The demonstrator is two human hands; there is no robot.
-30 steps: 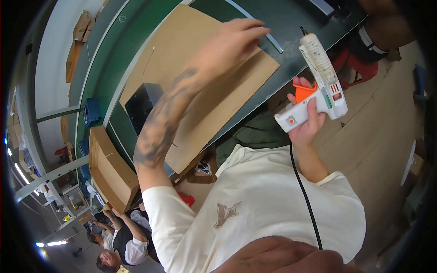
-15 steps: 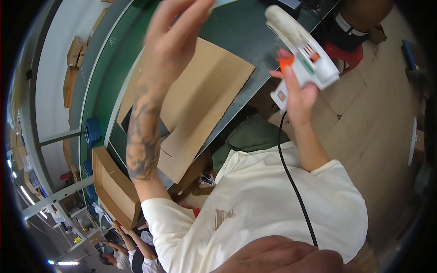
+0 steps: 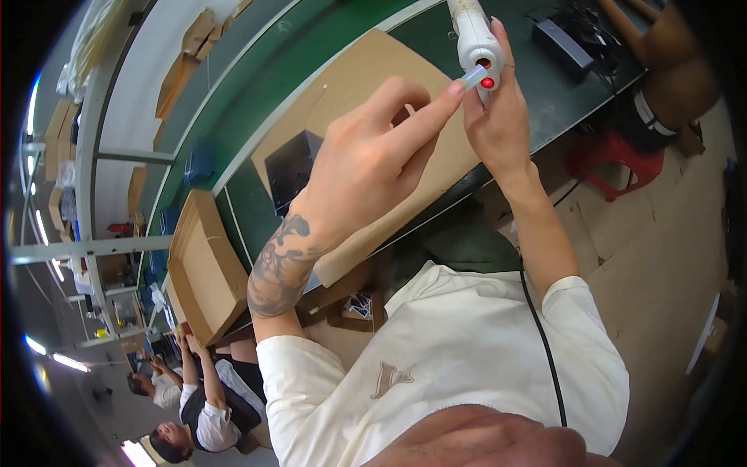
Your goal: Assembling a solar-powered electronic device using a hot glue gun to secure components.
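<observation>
My right hand (image 3: 502,128) grips a white hot glue gun (image 3: 473,35) over the far part of the bench, its rear end turned toward me. A red round spot and a dark hole show on that rear end. Between the thumb and fingers of my left hand (image 3: 381,156) is a short translucent glue stick (image 3: 474,76). The stick's tip is at the hole; I cannot tell how far in it is. Beneath my hands lies a brown cardboard sheet (image 3: 373,66). A glossy black flat piece (image 3: 289,170) rests on the sheet beside my left wrist.
A shallow open cardboard box (image 3: 204,268) stands at the left on the green bench. A black device (image 3: 562,48) with cables sits at the far right, near another person's arm. A red stool (image 3: 618,159) is on the floor at right. Co-workers (image 3: 210,412) are at lower left.
The glue gun has turned and moved left, so its rear now faces me. My left hand has come down and right, bringing the glue stick to the gun. The view has shifted.
</observation>
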